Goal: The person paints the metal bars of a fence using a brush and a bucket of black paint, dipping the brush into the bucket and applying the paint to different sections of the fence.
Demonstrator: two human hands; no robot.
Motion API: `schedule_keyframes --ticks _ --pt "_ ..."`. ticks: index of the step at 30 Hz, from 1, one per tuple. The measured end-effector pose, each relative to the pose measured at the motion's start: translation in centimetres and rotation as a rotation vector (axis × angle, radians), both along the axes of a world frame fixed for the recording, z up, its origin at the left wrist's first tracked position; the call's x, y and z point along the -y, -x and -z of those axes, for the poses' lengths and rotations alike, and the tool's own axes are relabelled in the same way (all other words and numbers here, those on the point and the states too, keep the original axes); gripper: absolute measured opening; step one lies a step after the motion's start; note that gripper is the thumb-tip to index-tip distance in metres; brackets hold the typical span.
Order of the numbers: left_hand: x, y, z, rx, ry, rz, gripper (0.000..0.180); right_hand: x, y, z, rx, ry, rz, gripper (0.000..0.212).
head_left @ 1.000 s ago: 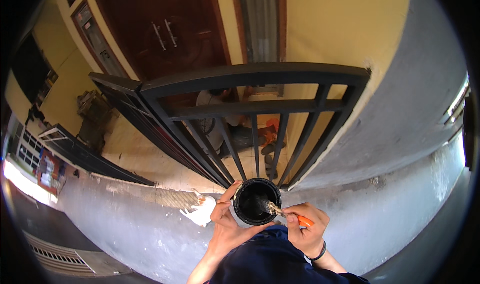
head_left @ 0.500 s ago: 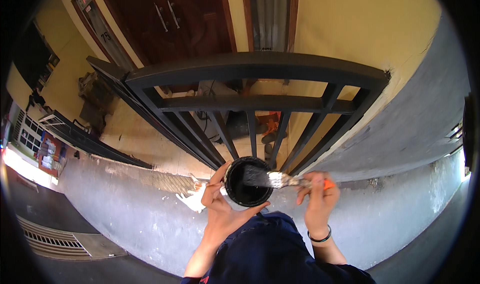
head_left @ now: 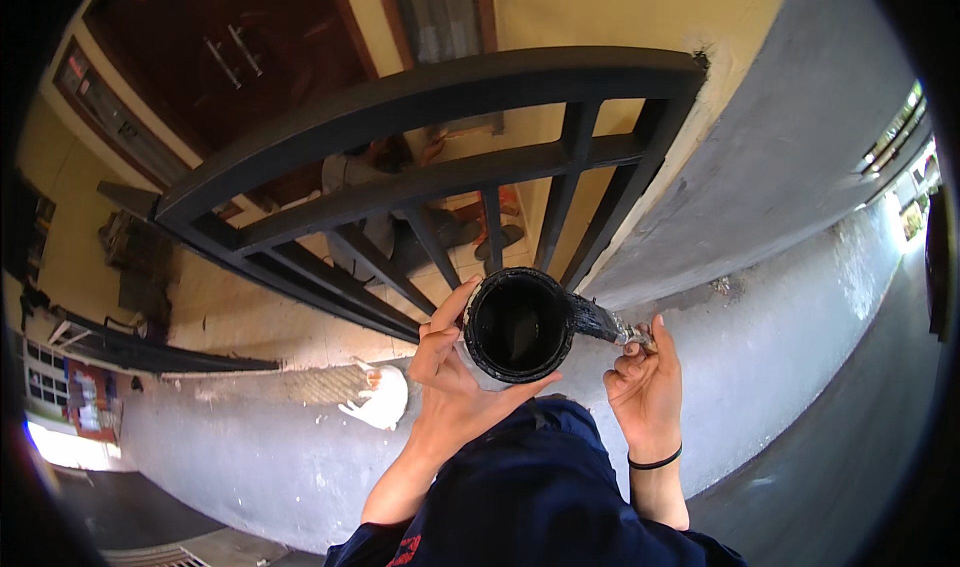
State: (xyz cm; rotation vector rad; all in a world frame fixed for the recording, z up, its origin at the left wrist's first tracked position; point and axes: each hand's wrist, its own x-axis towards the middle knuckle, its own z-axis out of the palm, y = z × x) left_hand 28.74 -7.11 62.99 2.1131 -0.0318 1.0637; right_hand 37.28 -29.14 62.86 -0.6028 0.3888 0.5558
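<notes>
My left hand (head_left: pixel 450 397) cradles a small round paint can (head_left: pixel 512 374) from its left and underside, fingers wrapped about the wall. Dark paint (head_left: pixel 522 332) lies inside, and the rim is coated black. In my right hand (head_left: pixel 648 392) is a paintbrush (head_left: pixel 598 321), pinched near its paint-smeared metal band; the grip hides most of the handle. Its black bristles press against the right side of the can's rim. Just beyond the can stands a black metal gate (head_left: pixel 420 97) with a curved top rail and upright bars.
Behind the gate a person in grey (head_left: pixel 350 182) sits low on the tiled floor. A white cat (head_left: pixel 382 399) lies on the grey pavement (head_left: pixel 260 447) to my left. A grey wall (head_left: pixel 760 187) adjoins the gate on the right. Brown double doors (head_left: pixel 200 57) stand farther back.
The brush has come out of the can's mouth to its right rim, bristles now angled down-right. The can has shifted slightly right. My view has turned, so the gate appears tilted and farther left.
</notes>
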Motion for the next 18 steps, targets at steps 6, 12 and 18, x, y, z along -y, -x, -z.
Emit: schedule_keyframes --ticks 6,12,18 --pt "-2.8 0.7 -0.2 -0.023 -0.015 0.101 0.114 -1.8 2.3 -1.2 0.148 -0.004 0.194 0.026" --pt "-8.9 5.4 -0.8 -0.082 -0.064 0.174 0.116 -9.3 2.2 -0.7 0.554 0.421 0.551 0.043" --pt "-15.5 10.6 -1.6 -0.206 -0.120 0.180 0.120 -15.9 0.8 0.9 0.750 0.723 0.799 0.044"
